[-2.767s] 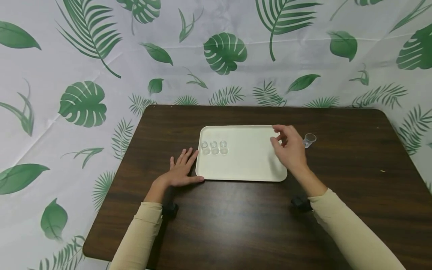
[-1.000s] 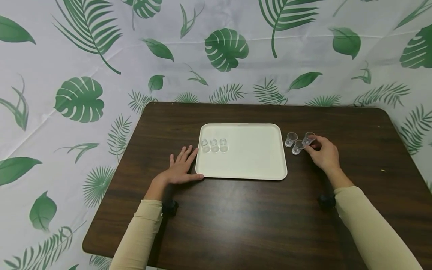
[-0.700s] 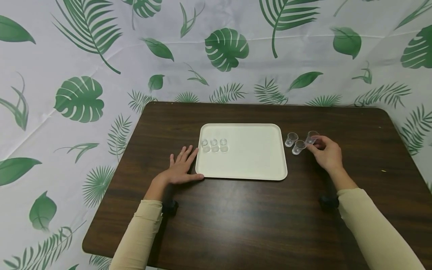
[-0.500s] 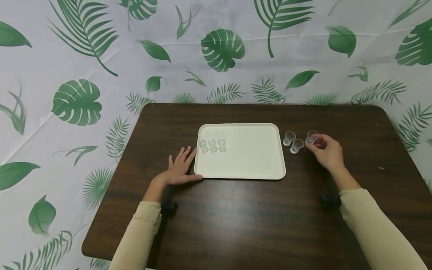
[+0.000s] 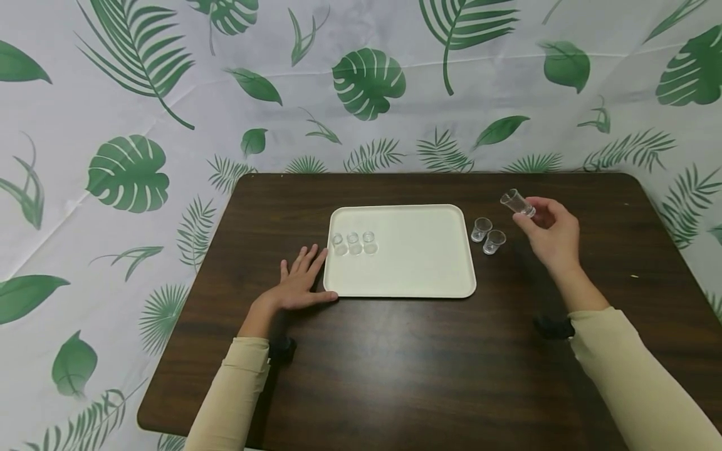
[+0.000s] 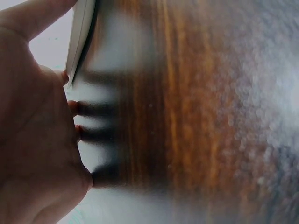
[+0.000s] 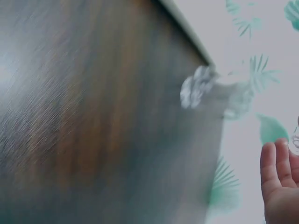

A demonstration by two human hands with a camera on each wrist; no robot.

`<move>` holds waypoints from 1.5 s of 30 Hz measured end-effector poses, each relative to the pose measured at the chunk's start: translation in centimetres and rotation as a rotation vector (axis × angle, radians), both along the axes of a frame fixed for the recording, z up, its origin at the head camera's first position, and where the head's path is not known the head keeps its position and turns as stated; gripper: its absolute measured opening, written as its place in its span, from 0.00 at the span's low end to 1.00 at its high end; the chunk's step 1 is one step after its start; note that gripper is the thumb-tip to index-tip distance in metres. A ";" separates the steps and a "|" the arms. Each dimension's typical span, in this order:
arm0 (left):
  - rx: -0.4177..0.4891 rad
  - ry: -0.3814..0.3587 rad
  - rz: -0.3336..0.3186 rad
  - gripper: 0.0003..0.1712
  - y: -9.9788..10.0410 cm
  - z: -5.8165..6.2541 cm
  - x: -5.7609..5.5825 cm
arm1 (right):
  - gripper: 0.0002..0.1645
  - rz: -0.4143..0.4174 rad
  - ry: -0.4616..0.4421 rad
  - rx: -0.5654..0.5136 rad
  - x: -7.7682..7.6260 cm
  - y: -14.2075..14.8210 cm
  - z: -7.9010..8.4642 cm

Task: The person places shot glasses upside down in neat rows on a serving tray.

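Observation:
In the head view my right hand [image 5: 555, 235] pinches a small clear shot glass [image 5: 516, 203] near its base, tilted with its mouth toward the upper left, above the table. Two more shot glasses stand upright close together at the tray's right side, one farther back [image 5: 481, 229] and one nearer [image 5: 494, 242]. My left hand [image 5: 299, 285] lies with fingers spread on the table, its thumb at the near left corner of the cream tray [image 5: 417, 279]. Three clear glasses [image 5: 354, 243] stand in a row on the tray's left part. Only the base of the held glass [image 7: 295, 142] shows in the right wrist view.
A dark wood table [image 5: 395, 369] bears the tray and glasses. Behind it hangs a white cloth [image 5: 417, 113] printed with green leaves. A tiny yellow speck [image 5: 634, 276] lies on the table to the right.
From the tray's right side, my right hand went to the rearmost loose glass, gripped it, and has lifted and tilted it. My left hand has stayed at the tray corner.

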State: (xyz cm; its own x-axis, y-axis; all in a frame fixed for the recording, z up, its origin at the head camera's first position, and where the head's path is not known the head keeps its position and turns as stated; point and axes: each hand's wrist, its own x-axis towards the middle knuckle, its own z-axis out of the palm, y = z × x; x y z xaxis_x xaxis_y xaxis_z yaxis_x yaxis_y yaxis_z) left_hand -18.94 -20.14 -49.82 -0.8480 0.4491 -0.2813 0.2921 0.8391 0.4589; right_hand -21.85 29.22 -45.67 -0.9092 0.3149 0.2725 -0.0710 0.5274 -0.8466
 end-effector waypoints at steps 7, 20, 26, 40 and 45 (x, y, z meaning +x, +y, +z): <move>0.002 -0.003 -0.001 0.61 -0.1 0.0 0.0 | 0.21 0.092 0.060 0.054 -0.5 -3.5 2.0; -0.005 -0.007 -0.001 0.61 0.0 0.2 0.0 | 0.21 0.304 0.055 0.128 -1.6 -10.4 1.9; 0.001 -0.011 -0.005 0.61 0.0 0.3 -0.2 | 0.24 0.376 0.012 0.107 -1.7 -13.4 0.4; 0.019 -0.001 -0.005 0.61 0.1 0.3 -0.1 | 0.21 0.475 -0.087 0.148 -1.9 -18.2 -3.2; 0.006 0.000 0.001 0.60 0.2 0.4 0.0 | 0.20 0.495 -0.096 0.167 -2.0 -19.2 -3.4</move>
State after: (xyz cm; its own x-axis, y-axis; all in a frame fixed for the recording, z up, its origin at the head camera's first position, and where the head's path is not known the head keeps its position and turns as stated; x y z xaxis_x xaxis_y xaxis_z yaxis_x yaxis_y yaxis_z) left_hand -18.92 -19.99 -49.41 -0.8487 0.4497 -0.2784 0.2910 0.8365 0.4643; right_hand -23.84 10.05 -49.03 -0.9613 -0.1986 0.1909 -0.2722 0.5787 -0.7687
